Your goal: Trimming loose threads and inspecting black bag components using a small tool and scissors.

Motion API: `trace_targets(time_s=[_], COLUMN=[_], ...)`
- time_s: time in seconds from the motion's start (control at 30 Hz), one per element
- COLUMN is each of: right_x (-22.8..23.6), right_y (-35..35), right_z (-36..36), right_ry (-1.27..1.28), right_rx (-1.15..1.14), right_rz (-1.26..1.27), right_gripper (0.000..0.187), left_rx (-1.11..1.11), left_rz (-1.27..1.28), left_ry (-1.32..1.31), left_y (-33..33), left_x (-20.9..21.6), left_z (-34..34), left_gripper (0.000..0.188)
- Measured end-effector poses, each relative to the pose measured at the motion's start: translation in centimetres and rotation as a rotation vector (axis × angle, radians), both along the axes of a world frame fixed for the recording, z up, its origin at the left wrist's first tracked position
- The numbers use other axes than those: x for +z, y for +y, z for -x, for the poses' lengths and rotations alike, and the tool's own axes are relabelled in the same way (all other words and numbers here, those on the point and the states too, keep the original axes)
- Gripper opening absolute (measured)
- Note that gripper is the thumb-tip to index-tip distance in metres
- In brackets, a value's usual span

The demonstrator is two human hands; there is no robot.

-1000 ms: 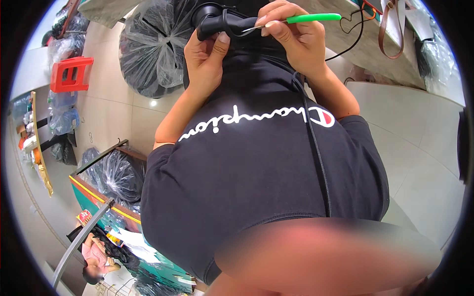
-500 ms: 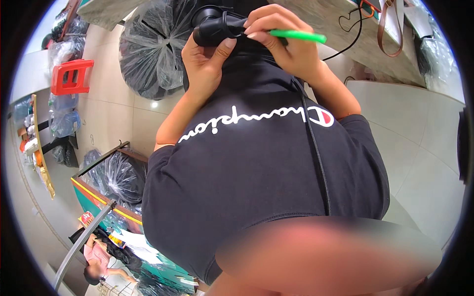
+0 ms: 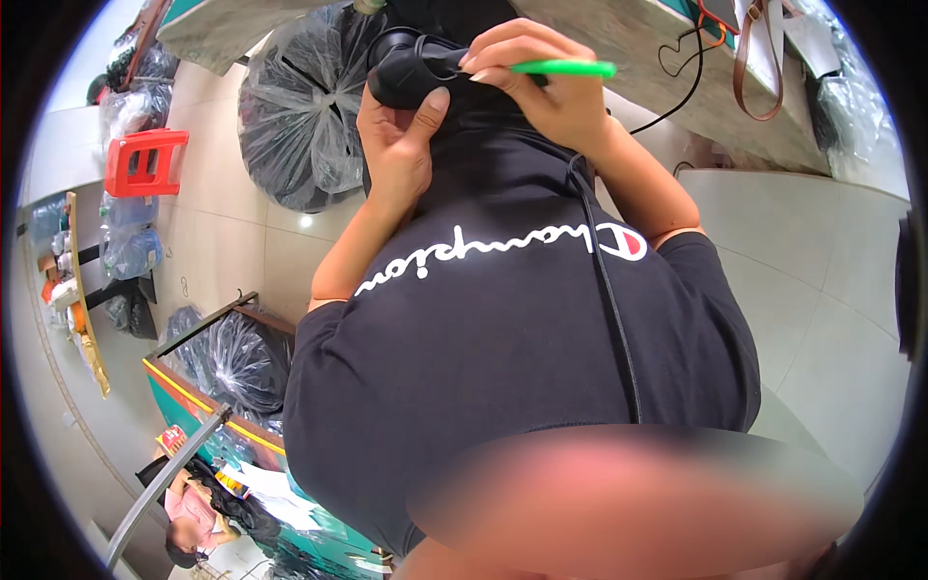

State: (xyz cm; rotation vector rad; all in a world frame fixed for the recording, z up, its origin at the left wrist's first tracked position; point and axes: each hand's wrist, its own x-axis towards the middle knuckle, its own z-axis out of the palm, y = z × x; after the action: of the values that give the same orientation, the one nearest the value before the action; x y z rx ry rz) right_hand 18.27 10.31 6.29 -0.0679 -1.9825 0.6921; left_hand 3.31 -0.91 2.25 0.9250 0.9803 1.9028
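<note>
Near the top of the head view, my left hand [image 3: 401, 145] holds a black rounded item [image 3: 411, 77]. It looks like a shoe, but its exact kind is unclear. My left thumb presses against its near side and the fingers go behind it. My right hand [image 3: 541, 77] pinches a slim tool with a bright green handle [image 3: 575, 69], which points to the right. Its working tip is hidden at the fingertips, close against the right side of the black item. A thin dark loop rises from the item beside my right fingertips.
A round stool or bin wrapped in clear plastic [image 3: 304, 116] stands on the floor to the left. Further left is a red plastic stool [image 3: 145, 162]. A grey table [image 3: 677, 77] carries a cable [image 3: 688, 92] and brown strap [image 3: 759, 101]. Another person [image 3: 188, 512] sits at lower left.
Both hands, the black item and the green-handled tool sit slightly lower in the picture, with the right hand a little further left. Both grips look the same.
</note>
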Motion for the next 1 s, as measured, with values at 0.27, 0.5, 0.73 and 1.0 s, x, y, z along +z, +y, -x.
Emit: trace_targets(time_s=[0.27, 0.5, 0.73, 1.0], right_x=[-1.5, -2.2, -2.7, -1.9], right_y=[-1.4, -2.0, -2.5, -3.0], right_z=[-0.6, -0.4, 0.1, -0.2], right_ry=[-0.003, 0.011, 0.081, 0.033], right_rx=[0.222, 0.141, 0.12, -0.126], right_rz=[0.552, 0.355, 0.337, -0.186], right_gripper=[0.009, 0.011, 0.011, 0.027], left_rx=[-0.179, -0.028, 0.023, -0.048], left_rz=[-0.22, -0.169, -0.143, -0.017], left_ry=[-0.123, -0.056, -0.063, -0.139], left_y=[-0.3, 0.0, 0.1, -0.3], left_x=[-0.4, 0.0, -0.1, 1.1], left_z=[0.1, -0.5, -0.1, -0.5], left_gripper=[0.045, 0.053, 0.055, 0.052])
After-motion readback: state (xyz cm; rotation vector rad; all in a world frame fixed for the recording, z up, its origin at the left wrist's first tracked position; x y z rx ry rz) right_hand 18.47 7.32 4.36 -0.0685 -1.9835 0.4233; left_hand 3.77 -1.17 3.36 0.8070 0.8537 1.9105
